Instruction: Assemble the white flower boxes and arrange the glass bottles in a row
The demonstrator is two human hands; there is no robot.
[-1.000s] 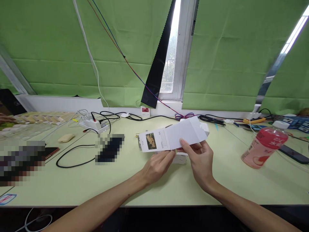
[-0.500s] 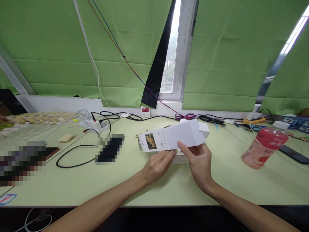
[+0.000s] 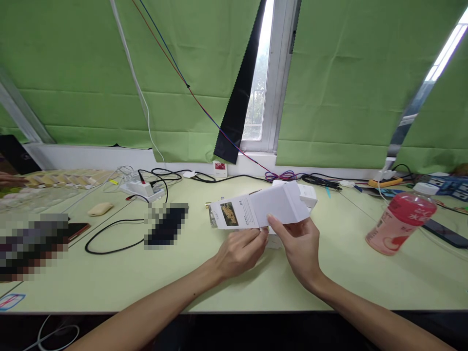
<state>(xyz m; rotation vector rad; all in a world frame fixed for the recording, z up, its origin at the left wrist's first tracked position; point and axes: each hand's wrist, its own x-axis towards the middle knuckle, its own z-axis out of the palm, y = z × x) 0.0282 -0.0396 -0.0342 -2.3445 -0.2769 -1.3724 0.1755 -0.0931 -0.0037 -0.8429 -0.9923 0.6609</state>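
Note:
A white paper box point(image 3: 238, 213), printed with a small picture and lines of text, is held tilted above the table. Its plain white flap side point(image 3: 281, 207) points to the right. My right hand point(image 3: 302, 243) is closed on that end, thumb on the front and fingers behind. At the box's lower edge, the fingers of my left hand point(image 3: 241, 251) are pinched together; their tips are partly hidden. Behind the box, more white boxes point(image 3: 309, 194) show in part, and a small brass-coloured piece point(image 3: 208, 205) pokes out at its left.
A pink drink bottle point(image 3: 402, 219) stands on the right, with a dark phone point(image 3: 445, 233) behind it. Left of my hands lies another dark phone point(image 3: 168, 226). A power strip point(image 3: 141, 188) and black cables point(image 3: 323, 181) run along the back. A beige case point(image 3: 100, 209) sits at left.
The box and its flap end have tilted slightly. My left fingers have shifted a little to the right along its lower edge. My right hand keeps its hold.

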